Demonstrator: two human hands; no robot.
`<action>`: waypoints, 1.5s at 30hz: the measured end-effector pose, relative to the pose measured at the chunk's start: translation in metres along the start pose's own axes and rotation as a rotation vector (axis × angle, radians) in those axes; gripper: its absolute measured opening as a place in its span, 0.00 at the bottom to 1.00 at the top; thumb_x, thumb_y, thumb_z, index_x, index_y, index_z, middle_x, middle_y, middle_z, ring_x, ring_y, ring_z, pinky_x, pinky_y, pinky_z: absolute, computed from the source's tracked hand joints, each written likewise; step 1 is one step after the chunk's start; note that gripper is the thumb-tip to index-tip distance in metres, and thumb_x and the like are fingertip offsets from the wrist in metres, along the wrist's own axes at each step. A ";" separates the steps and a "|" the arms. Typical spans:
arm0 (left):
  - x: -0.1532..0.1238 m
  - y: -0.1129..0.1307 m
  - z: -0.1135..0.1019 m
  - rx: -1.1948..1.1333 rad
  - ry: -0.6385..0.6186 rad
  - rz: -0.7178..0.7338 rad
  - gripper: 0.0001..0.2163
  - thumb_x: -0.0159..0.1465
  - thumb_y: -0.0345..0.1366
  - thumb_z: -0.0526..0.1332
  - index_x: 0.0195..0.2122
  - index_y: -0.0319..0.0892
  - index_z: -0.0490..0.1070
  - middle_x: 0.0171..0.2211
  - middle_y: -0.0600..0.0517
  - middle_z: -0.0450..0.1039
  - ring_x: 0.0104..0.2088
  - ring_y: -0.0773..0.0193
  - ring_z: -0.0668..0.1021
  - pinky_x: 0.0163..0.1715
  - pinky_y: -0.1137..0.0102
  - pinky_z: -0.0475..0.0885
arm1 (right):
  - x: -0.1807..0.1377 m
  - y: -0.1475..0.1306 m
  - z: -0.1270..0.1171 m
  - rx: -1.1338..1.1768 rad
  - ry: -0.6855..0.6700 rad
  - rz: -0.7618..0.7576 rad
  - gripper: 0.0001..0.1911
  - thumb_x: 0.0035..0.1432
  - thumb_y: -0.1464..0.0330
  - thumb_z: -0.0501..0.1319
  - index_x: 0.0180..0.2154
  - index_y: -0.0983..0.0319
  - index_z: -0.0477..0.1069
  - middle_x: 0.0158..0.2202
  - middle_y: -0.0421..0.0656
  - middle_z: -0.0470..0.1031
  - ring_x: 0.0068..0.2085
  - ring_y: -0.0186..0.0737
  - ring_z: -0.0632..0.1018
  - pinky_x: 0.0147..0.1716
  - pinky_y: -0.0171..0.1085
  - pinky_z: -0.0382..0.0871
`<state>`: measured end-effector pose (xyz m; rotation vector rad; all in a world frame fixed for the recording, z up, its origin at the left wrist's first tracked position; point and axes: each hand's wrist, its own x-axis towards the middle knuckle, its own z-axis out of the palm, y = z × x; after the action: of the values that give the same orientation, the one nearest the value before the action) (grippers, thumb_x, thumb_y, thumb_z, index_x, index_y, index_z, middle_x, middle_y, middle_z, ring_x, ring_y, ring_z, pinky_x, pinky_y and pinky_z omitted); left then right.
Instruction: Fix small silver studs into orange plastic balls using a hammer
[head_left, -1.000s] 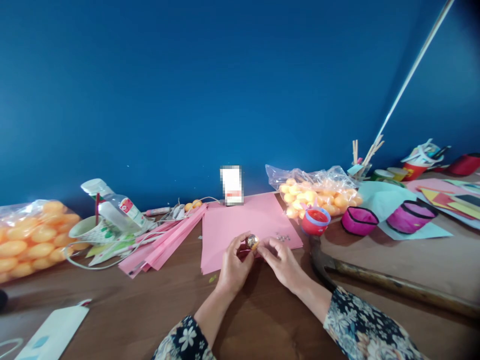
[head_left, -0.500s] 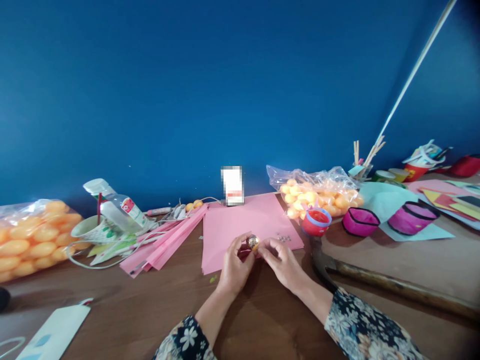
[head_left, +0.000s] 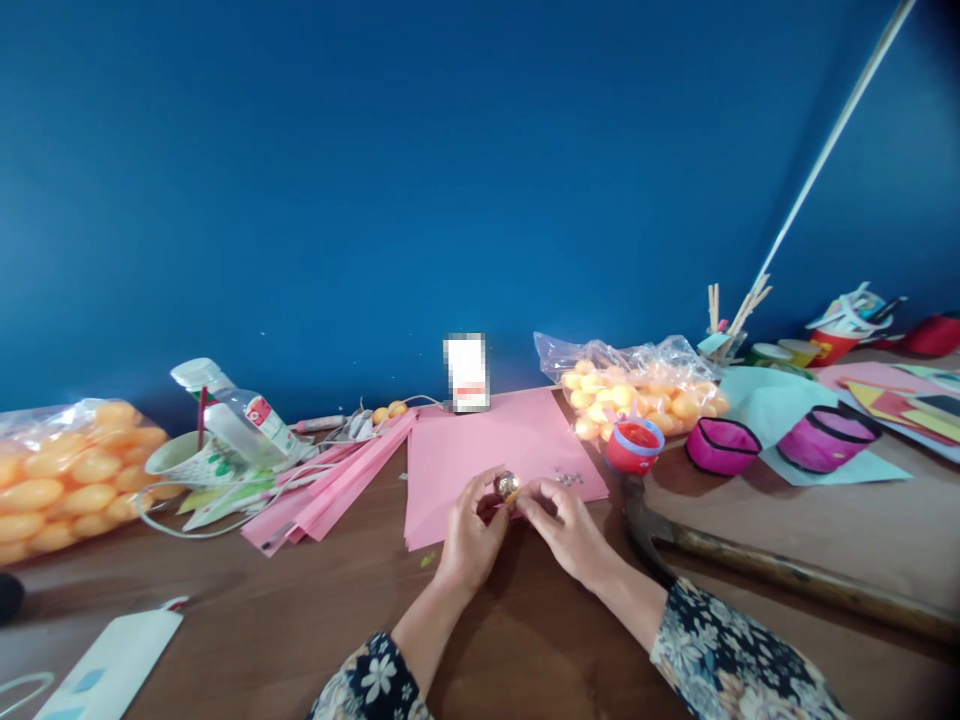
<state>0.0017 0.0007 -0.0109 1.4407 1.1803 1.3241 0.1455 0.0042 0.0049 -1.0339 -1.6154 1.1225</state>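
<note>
Over the near edge of a pink paper sheet (head_left: 465,440), my left hand (head_left: 474,535) holds a small shiny gold ball (head_left: 506,486) between thumb and fingers. My right hand (head_left: 564,525) is closed in a pinch against the ball's lower right side. A tiny yellowish bit shows where the fingertips meet; I cannot make out what it is. Several small silvery pieces (head_left: 568,478) lie on the pink paper just beyond my right hand.
A hammer (head_left: 750,555) lies at right, its head beside a red cup (head_left: 634,446). Two magenta fabric rings (head_left: 721,445) stand behind it. Bags of orange balls (head_left: 637,395) rest at both sides. A bottle (head_left: 255,415), paper cup and pink strips (head_left: 330,490) fill the left.
Both hands keep nearly the same place and grip, with the ball turned very slightly at most. The whole view has shifted a few pixels.
</note>
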 end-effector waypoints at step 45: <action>0.000 -0.002 0.000 -0.001 0.021 0.018 0.18 0.53 0.24 0.57 0.46 0.41 0.65 0.43 0.47 0.71 0.43 0.60 0.75 0.43 0.65 0.71 | 0.002 0.001 0.000 0.015 -0.025 0.007 0.09 0.56 0.66 0.54 0.29 0.63 0.69 0.27 0.40 0.73 0.32 0.36 0.73 0.34 0.33 0.65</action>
<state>0.0015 0.0008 -0.0129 1.4430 1.1824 1.3555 0.1456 0.0064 0.0042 -1.0209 -1.6216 1.1546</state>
